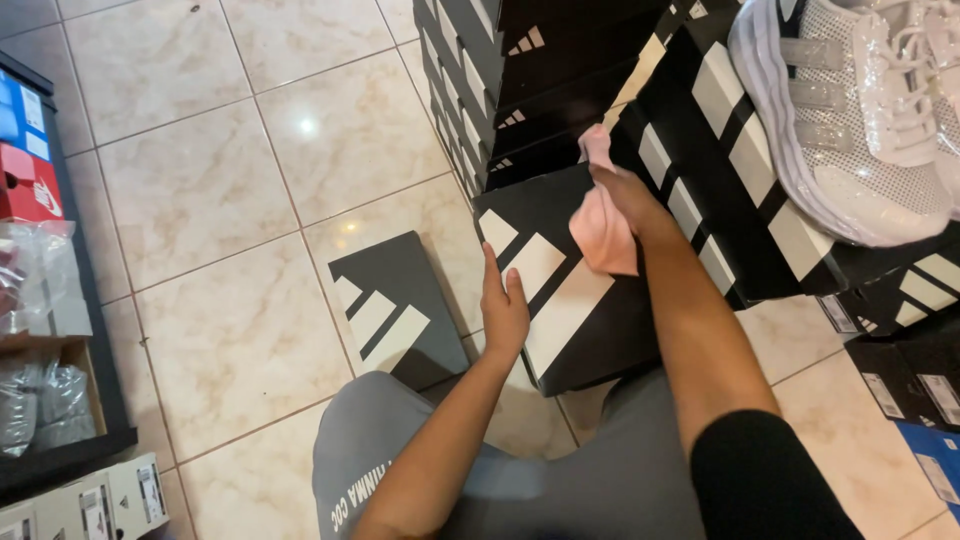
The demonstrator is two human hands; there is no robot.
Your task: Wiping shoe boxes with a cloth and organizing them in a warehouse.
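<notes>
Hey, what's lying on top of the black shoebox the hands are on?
On the black shoebox, the right hand presses a pink cloth; the left hand rests at its edge. The lid beneath the cloth is covered.

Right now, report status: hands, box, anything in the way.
Left hand steadies black box. Right hand presses pink cloth on lid. Box stacks close behind.

— Floor items?
— A lid (400, 310) lay on the tiles (200, 200), just left of a box (560, 290); behind the box stood a stack of boxes (490, 90).
— Right side?
— A second stack (720, 150) stood right of the box, with a shoe (860, 120) on top.
— Left edge?
— A shelf (50, 300) with bags (40, 280).
</notes>
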